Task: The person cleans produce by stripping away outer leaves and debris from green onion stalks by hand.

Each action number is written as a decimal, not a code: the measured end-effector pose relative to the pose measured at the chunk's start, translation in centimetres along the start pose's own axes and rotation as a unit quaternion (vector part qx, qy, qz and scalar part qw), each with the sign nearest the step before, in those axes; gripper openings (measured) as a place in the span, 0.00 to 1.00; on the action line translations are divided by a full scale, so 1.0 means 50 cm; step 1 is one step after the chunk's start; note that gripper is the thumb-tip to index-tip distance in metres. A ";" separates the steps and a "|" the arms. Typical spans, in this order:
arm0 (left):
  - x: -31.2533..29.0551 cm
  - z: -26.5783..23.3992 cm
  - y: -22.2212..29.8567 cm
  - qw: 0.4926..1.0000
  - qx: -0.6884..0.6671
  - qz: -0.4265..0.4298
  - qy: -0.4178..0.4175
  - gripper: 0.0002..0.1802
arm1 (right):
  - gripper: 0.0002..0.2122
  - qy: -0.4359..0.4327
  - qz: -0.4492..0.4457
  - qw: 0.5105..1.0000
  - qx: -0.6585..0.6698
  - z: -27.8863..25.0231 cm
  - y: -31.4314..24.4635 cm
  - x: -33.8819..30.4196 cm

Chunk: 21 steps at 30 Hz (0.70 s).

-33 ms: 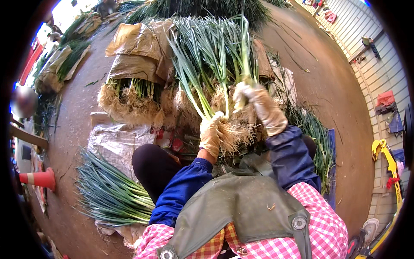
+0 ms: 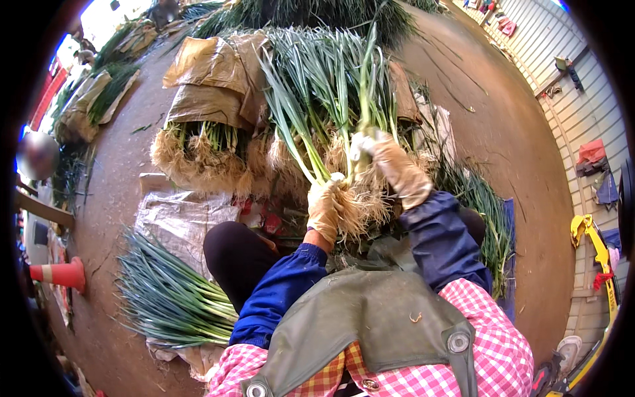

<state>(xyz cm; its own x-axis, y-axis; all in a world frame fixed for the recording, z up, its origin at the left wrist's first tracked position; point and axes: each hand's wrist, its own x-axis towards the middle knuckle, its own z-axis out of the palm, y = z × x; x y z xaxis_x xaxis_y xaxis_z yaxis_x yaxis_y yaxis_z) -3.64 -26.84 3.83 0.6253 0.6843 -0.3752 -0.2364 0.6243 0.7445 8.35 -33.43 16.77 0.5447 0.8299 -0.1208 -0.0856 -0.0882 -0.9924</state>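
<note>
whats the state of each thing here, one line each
left hand: gloved, grip shut on green onion bunch at the roots
right hand: gloved, grip shut on one stalk above the roots
green onion bunch: held upright, roots down
paper-wrapped bundle: lying on ground, roots exposed
loose green onion pile: lying flat on sacking
traffic cone: tipped on its side

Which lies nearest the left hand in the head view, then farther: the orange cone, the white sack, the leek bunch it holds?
From the left hand:
1. Leek bunch, in its grip, in front of the person.
2. White sack, on the ground to its left.
3. Orange cone, far left by the rim.
</note>
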 end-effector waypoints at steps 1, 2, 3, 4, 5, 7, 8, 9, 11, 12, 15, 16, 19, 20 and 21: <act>-0.001 0.009 -0.003 1.000 -0.005 -0.004 -0.007 0.08 | 0.10 0.030 0.059 0.998 -0.012 0.012 0.053 0.036; -0.002 0.012 -0.003 1.000 -0.014 -0.005 0.006 0.08 | 0.12 0.022 0.051 0.997 -0.048 0.030 0.081 0.065; -0.002 0.014 -0.008 1.000 -0.015 0.001 0.017 0.06 | 0.13 0.016 0.040 0.995 -0.085 0.036 0.097 0.089; -0.002 0.015 -0.012 0.999 -0.016 0.006 0.027 0.05 | 0.16 0.037 0.004 0.957 -0.287 0.034 0.109 0.109; -0.003 0.013 -0.012 0.999 -0.016 0.010 0.038 0.04 | 0.18 0.005 -0.012 0.942 -0.335 0.042 0.115 0.124; -0.006 0.008 -0.008 1.000 -0.001 -0.001 0.008 0.04 | 0.18 -0.080 0.046 0.914 -0.396 0.039 0.122 0.142; -0.018 0.007 0.003 1.000 0.011 -0.001 0.000 0.05 | 0.16 -0.081 0.041 0.930 -0.356 0.042 0.126 0.147; -0.026 0.009 0.013 1.000 0.024 -0.001 -0.009 0.05 | 0.14 -0.051 0.085 0.967 -0.236 0.032 0.133 0.136; -0.023 0.014 0.019 0.999 0.051 -0.001 -0.005 0.08 | 0.12 -0.022 0.080 0.994 -0.078 0.022 0.137 0.116; -0.023 0.011 0.019 0.998 0.064 -0.005 -0.007 0.08 | 0.13 -0.020 0.086 0.993 -0.074 0.017 0.133 0.107; -0.015 0.006 0.017 0.998 0.063 -0.024 -0.016 0.08 | 0.11 -0.028 0.086 0.993 0.076 0.003 0.118 0.055; -0.012 0.010 0.015 0.998 0.046 -0.032 -0.017 0.08 | 0.10 -0.045 0.082 0.986 0.136 -0.012 0.117 0.036; 0.013 0.004 -0.004 0.995 -0.050 -0.059 -0.058 0.09 | 0.08 -0.033 0.072 0.980 0.181 -0.043 0.130 0.003; 0.016 0.005 -0.014 0.992 -0.079 -0.073 -0.066 0.10 | 0.08 0.002 0.082 0.983 0.162 -0.046 0.127 -0.012; 0.022 -0.008 -0.017 0.989 -0.106 -0.081 -0.068 0.10 | 0.08 0.027 0.092 0.985 0.147 -0.023 0.108 -0.024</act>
<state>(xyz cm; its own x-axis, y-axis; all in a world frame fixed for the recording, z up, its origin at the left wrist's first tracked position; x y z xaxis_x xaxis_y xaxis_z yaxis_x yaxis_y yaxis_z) -3.07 -26.46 2.57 0.7581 0.5209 -0.3924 -0.2660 0.7964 0.5432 8.19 -35.54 11.54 0.5404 0.7839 -0.3059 -0.4195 -0.0641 -0.9055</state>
